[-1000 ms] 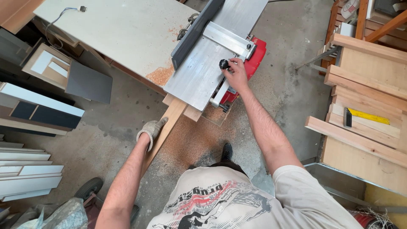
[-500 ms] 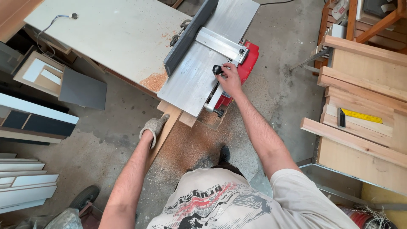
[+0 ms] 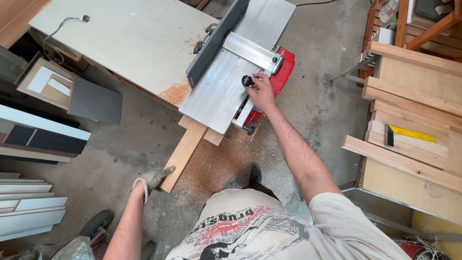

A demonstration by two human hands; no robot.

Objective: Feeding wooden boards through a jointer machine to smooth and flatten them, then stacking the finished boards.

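The gloved left hand (image 3: 153,179) grips the near end of a wooden board (image 3: 185,150) jutting from under the planer table (image 3: 216,94). The right hand (image 3: 262,90) clasps the black knob (image 3: 247,80) beside the red housing (image 3: 281,77). Neither grip has changed since earlier; no containers noted.

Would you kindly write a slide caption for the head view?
Right hand on a planer's black knob; gloved left hand holds a wooden board under its table.
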